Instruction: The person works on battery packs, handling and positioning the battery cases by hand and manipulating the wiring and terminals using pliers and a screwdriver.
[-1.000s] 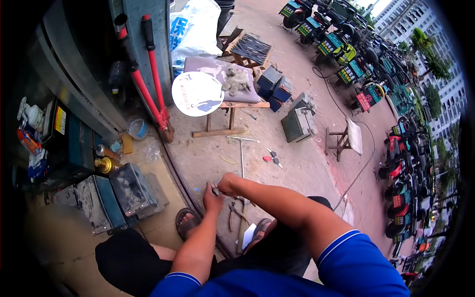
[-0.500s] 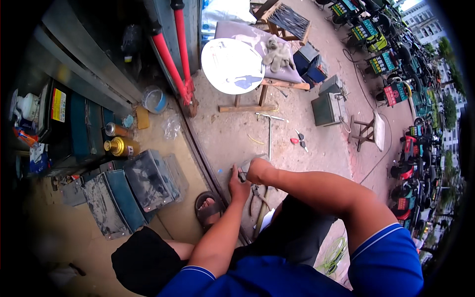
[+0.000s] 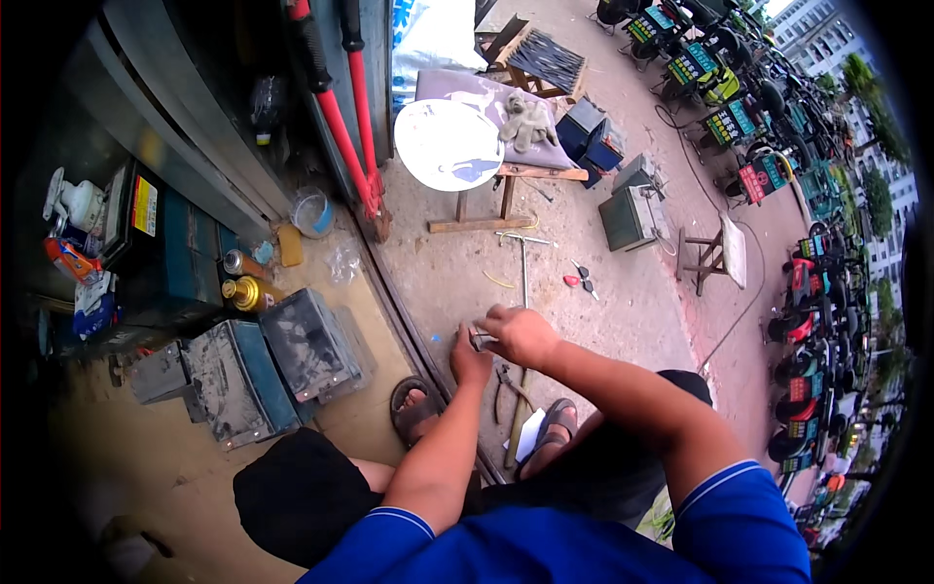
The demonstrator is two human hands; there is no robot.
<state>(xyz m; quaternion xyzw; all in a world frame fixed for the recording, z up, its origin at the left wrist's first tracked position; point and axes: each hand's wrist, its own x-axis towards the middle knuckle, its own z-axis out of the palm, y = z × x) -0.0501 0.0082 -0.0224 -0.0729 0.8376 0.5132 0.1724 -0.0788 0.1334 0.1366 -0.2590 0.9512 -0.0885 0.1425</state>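
Note:
My left hand (image 3: pixel 471 359) and my right hand (image 3: pixel 522 336) meet above the ground, just past my sandalled feet. Between their fingers is a small dark metallic piece (image 3: pixel 480 341), partly covered, so its kind does not show. Both hands are closed around it, the right one with its fingers bent over from the right side. Close below them, on the ground, lie pliers (image 3: pixel 504 391) with open handles and a long-handled tool (image 3: pixel 516 433). Farther off are a T-handled wrench (image 3: pixel 526 263) and a bunch of keys (image 3: pixel 582 280) with a red fob.
A metal door track (image 3: pixel 409 336) runs along the ground to the left. Beyond it stand dusty battery cases (image 3: pixel 306 346) and a gold can (image 3: pixel 250 293). Ahead are red-handled bolt cutters (image 3: pixel 355 146) and a cushioned bench (image 3: pixel 486 92) bearing gloves (image 3: pixel 527 122). Parked scooters (image 3: pixel 759 180) line the right.
My right hand has turned and its wrist has swung to the right, showing more of its back. A grey flat thing beside the hands is out of sight. My right foot has come into view.

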